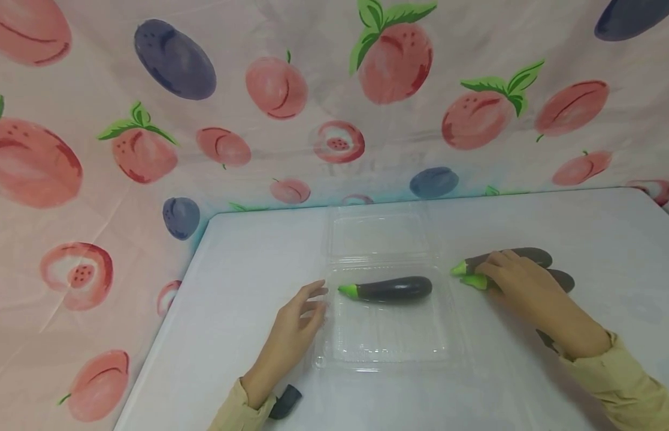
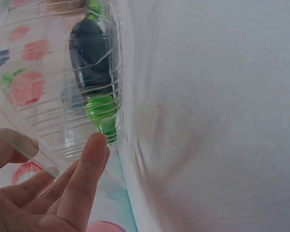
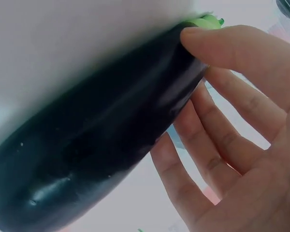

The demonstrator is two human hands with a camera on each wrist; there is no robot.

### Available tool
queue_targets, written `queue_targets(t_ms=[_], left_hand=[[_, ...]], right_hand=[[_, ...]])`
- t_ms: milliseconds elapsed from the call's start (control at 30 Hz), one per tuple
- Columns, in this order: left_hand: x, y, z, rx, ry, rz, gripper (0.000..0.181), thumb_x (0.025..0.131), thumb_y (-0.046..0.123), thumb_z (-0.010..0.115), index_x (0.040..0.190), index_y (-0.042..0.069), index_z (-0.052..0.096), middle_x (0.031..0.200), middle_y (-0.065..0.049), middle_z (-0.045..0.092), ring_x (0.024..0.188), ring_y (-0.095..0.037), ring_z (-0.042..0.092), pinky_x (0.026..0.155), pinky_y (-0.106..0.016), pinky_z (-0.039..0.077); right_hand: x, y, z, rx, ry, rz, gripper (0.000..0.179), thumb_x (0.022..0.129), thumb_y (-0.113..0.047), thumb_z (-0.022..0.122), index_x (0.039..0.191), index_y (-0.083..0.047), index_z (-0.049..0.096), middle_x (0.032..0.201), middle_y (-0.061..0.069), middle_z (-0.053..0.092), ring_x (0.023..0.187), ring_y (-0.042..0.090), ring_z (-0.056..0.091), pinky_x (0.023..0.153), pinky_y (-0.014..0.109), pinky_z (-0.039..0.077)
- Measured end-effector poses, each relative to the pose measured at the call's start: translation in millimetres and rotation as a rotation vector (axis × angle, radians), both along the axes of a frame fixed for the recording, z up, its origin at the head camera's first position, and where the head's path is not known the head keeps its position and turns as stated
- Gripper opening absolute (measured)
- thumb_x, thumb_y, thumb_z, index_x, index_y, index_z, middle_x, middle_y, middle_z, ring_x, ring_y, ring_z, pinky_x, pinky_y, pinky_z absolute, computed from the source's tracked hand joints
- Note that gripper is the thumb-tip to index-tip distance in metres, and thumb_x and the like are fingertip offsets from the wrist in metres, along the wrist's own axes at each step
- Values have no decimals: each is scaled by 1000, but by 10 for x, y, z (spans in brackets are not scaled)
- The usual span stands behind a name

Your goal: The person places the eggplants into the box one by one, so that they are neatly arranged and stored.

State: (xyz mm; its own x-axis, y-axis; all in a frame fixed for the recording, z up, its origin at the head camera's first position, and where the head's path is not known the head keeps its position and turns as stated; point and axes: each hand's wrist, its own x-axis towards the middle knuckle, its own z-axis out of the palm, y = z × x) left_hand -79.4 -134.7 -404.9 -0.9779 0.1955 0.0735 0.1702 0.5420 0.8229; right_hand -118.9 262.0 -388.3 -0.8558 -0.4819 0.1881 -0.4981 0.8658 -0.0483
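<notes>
A clear plastic clamshell container (image 1: 388, 359) lies with its lid folded back, and one dark purple eggplant (image 1: 394, 289) with a green cap rests in its base. My left hand (image 1: 299, 320) is at the container's left rim, fingers loosely bent; in the left wrist view its index fingertip comes right up to the ribbed wall below the eggplant's cap (image 2: 100, 107). To the right, two more eggplants (image 1: 536, 257) lie side by side, partly covered by my right hand (image 1: 520, 287). The right wrist view shows thumb and fingers on opposite sides of one eggplant (image 3: 101, 116), gripping near its cap.
The white table (image 1: 248, 257) meets a fruit-print cloth (image 1: 334, 72) at its back and left edges. The container's open lid (image 1: 380, 233) lies toward the back. A small black object (image 1: 285, 402) shows beside the left wrist.
</notes>
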Motion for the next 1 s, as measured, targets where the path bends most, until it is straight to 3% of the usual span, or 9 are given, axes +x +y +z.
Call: queue_targets(t_ms=[500, 767, 1000], left_hand=[[-2, -3, -4, 1, 14, -4, 43, 100, 11, 59, 142, 10, 50, 132, -9, 63, 114, -27, 66, 90, -34, 60], [10, -2, 10, -7, 6, -3, 43, 100, 12, 58, 142, 9, 49, 133, -9, 62, 115, -27, 65, 90, -35, 60], [5, -2, 8, 10, 7, -14, 42, 101, 11, 57, 142, 8, 49, 133, -10, 61, 115, -28, 65, 90, -32, 59]], right_hand=[[16, 17, 0, 6, 29, 2, 34, 69, 0, 87, 100, -3, 73, 91, 10, 67, 90, 32, 62, 78, 48, 55], [40, 37, 58, -2, 6, -7, 36, 70, -2, 86, 103, -5, 73, 99, 10, 68, 96, 35, 64, 79, 50, 57], [50, 17, 137, 20, -22, -17, 38, 71, -4, 87, 106, -6, 75, 91, 5, 66, 86, 27, 65, 69, 43, 58]])
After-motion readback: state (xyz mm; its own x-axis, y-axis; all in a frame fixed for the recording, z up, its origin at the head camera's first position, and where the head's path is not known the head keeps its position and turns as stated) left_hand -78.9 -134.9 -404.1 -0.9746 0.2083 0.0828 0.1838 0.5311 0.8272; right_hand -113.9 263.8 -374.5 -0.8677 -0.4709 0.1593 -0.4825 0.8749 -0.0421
